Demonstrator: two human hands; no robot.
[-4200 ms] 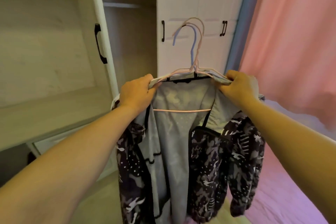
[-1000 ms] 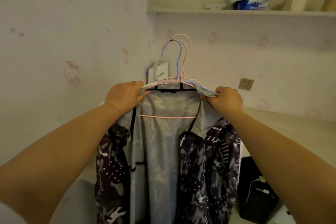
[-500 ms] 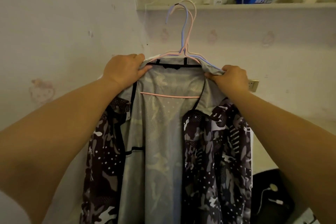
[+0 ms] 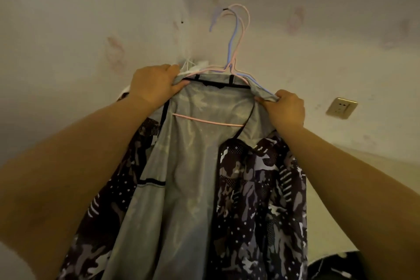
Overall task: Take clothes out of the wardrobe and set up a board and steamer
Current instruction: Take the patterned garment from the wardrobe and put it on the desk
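Observation:
A dark camouflage jacket (image 4: 259,188) with a grey lining hangs open in front of me on pink and blue wire hangers (image 4: 236,43). My left hand (image 4: 154,84) grips its left shoulder together with the hanger's end. My right hand (image 4: 287,110) grips the right shoulder at the collar. Both arms are stretched up and forward, holding the jacket high against a pale wall. The hanger hooks point up near the wall; whether they catch on anything I cannot tell. A white tag (image 4: 197,66) peeks out behind the collar.
The pale, stained wall (image 4: 79,29) fills the background, with a corner running down behind the hangers. A wall socket (image 4: 341,108) sits to the right. A light surface (image 4: 375,170) lies below it, and a dark object (image 4: 336,266) shows at the bottom right.
I have raised the jacket higher and closer to the wall. The shelf with its items has left the view, and the socket now sits further to the right.

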